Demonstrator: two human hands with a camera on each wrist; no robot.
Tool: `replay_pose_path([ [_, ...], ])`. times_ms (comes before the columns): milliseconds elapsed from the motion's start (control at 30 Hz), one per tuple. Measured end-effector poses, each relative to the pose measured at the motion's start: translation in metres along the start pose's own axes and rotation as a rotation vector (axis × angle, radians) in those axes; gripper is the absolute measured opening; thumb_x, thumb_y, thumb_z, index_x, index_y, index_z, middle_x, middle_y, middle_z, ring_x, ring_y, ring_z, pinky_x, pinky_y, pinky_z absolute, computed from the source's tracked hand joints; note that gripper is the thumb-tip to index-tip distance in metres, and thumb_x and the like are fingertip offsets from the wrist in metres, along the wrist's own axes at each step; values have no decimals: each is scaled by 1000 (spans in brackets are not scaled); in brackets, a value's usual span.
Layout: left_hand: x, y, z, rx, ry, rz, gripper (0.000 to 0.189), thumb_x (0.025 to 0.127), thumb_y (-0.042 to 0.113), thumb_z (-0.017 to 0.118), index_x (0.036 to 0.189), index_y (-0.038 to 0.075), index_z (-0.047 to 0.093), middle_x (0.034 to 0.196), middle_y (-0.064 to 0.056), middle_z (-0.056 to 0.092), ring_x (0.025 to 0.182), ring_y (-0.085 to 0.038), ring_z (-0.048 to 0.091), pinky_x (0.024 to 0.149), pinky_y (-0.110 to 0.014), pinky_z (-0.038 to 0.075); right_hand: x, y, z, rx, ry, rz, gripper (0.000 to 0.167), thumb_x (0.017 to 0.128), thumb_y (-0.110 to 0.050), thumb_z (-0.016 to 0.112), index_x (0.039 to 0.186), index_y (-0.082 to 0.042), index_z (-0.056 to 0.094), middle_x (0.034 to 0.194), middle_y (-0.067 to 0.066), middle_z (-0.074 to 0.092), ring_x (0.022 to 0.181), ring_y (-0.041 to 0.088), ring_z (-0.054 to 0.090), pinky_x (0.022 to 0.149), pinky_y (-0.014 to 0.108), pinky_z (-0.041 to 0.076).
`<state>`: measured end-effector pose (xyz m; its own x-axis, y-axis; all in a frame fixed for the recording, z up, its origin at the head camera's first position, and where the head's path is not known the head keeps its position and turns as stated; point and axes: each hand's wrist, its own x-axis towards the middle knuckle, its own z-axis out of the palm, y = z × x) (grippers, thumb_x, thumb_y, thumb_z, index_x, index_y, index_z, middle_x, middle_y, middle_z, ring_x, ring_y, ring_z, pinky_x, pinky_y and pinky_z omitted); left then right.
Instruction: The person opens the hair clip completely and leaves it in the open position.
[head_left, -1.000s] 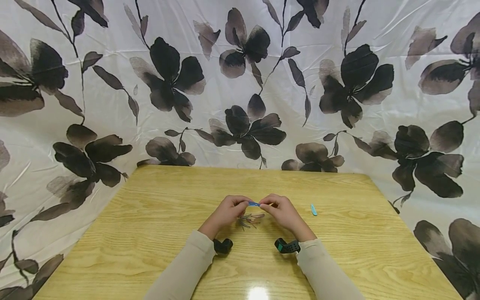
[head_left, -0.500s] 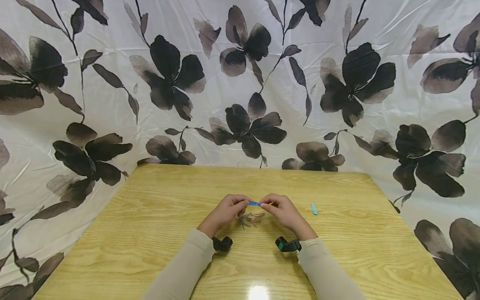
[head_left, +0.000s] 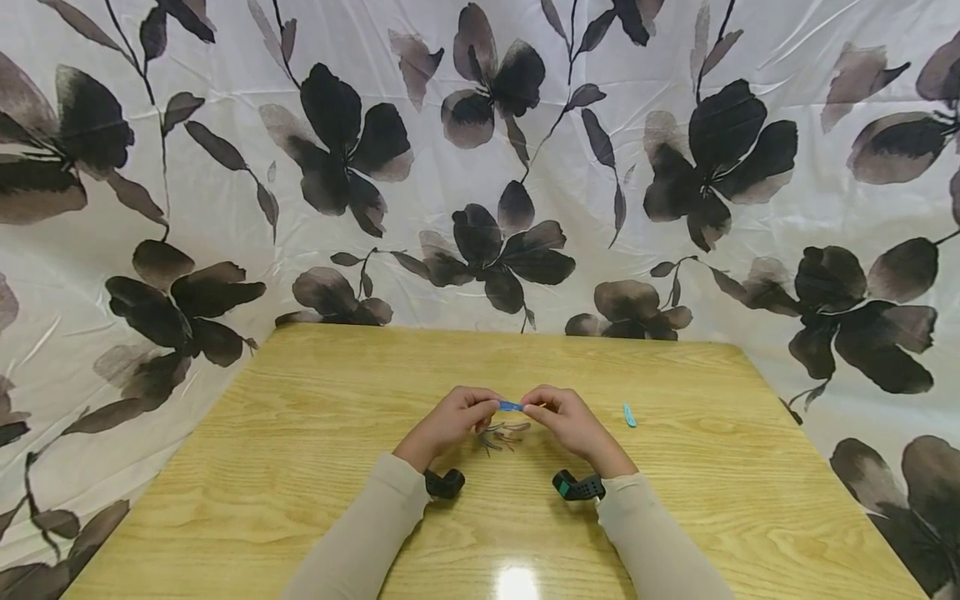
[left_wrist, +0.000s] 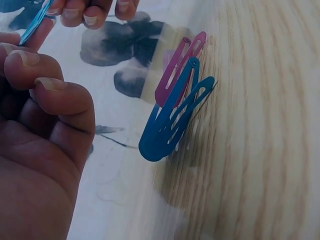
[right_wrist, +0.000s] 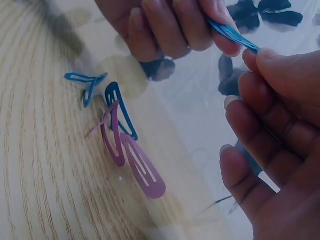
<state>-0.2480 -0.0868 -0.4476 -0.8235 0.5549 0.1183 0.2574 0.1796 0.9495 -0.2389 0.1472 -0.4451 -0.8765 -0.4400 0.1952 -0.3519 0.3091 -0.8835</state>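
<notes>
Between my two hands is a blue snap hair clip [head_left: 511, 407], held above the table by its ends. The thumb and forefinger of my left hand [head_left: 456, 417] pinch one end, and those of my right hand [head_left: 566, 423] pinch the other. Seen from the right wrist, the held clip [right_wrist: 235, 36] looks slim and edge-on, and its tips are hidden under the fingers. Just below the hands lies a small pile of snap clips [head_left: 504, 435], splayed apart. Blue [left_wrist: 155, 142] and pink [left_wrist: 164, 92] ones show in the left wrist view, a pale mauve one [right_wrist: 150, 177] in the right wrist view.
A single light blue clip [head_left: 629, 415] lies apart on the wooden table [head_left: 315, 467], right of my right hand. Behind the table's far edge hangs a white floral cloth [head_left: 420, 183]. Black straps with cameras [head_left: 446, 484] sit at both wrists.
Both hands keep the same pinch on the blue snap hair clip. The head view has shifted slightly, so the table appears a little higher; the clips on the table have not moved.
</notes>
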Motion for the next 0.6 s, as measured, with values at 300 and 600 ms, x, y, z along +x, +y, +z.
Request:
replay_pose_path([
  [300,2,-5,-1,-24,-15,33,35,104,21,45,114,-5,66,65,-2,50,58,-22,42,60,-34,41,-1,-1,0,28,-29,-15,27,100,-20,54,107,3,66,107,22,62,86,26,55,77,41,48],
  [600,2,-4,-1,-29,-16,23,33,104,20,45,113,-3,67,67,-3,49,60,-17,43,61,-33,41,-1,-2,-1,45,-44,-1,26,100,-19,54,107,3,66,107,25,61,84,20,52,81,46,46],
])
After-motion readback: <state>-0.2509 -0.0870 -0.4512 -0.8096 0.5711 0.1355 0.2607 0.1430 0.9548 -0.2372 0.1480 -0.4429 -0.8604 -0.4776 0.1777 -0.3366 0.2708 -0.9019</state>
